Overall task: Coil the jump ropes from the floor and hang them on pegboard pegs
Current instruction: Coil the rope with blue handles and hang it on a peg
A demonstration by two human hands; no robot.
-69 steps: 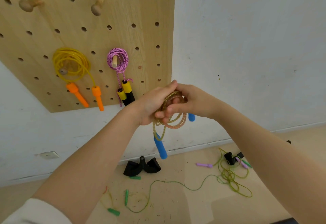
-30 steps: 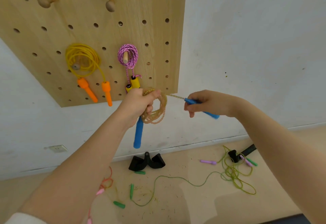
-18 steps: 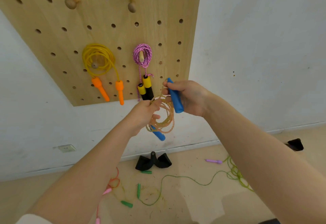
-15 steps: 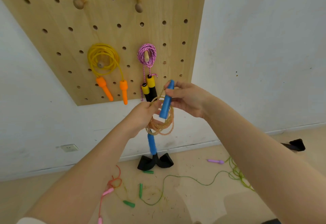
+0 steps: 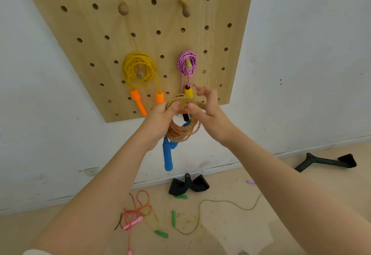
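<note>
Left hand (image 5: 160, 120): we pinch the coil's top.
Right hand (image 5: 208, 112): we pinch the same strands beside it.
Coil (image 5: 183, 128): hangs below our grip.
Blue handles (image 5: 167, 154): dangle lower.
Pegboard (image 5: 140, 34): behind our grip.
Writing: we read none.

Speckled orange rope (image 5: 183, 131), blue handles (image 5: 167, 155)
</note>
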